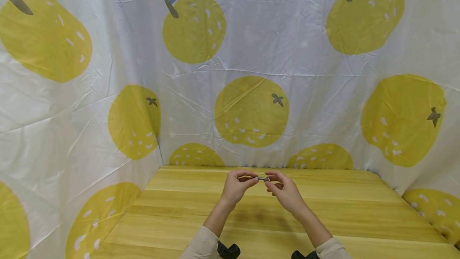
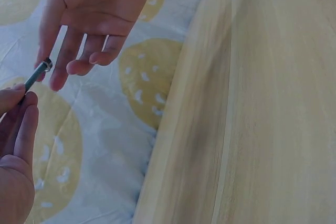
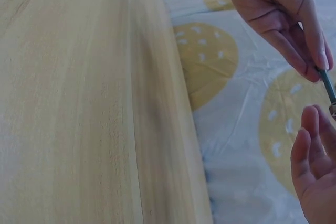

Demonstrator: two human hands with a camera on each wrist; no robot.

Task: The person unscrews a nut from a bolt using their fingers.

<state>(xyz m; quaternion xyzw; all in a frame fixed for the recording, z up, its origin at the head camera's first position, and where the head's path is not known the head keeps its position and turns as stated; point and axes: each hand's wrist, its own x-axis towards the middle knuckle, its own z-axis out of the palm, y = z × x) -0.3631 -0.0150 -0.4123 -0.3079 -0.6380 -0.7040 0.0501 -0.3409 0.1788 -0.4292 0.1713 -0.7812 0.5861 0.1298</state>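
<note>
A slim metal bolt (image 1: 263,179) is held up above the far part of the table, lying nearly level in the head view. My left hand (image 1: 234,187) pinches its plain end between thumb and fingertips. The wider end points at my right hand (image 1: 285,193), whose thumb and index finger stand apart around it. In the left wrist view, a right-hand fingertip overlaps the bolt's (image 2: 35,75) wide end, while the other fingers extend loosely. From the right wrist view, the bolt (image 3: 327,85) slants down from the left fingertips (image 3: 323,61) toward the right hand (image 3: 317,166).
A wood-grain table (image 1: 172,215) spreads beneath both hands. Behind it and along its sides hangs a white curtain (image 1: 273,43) printed with yellow fruit. Black wrist devices (image 1: 229,251) show at the cuffs of the light sleeves (image 1: 202,245).
</note>
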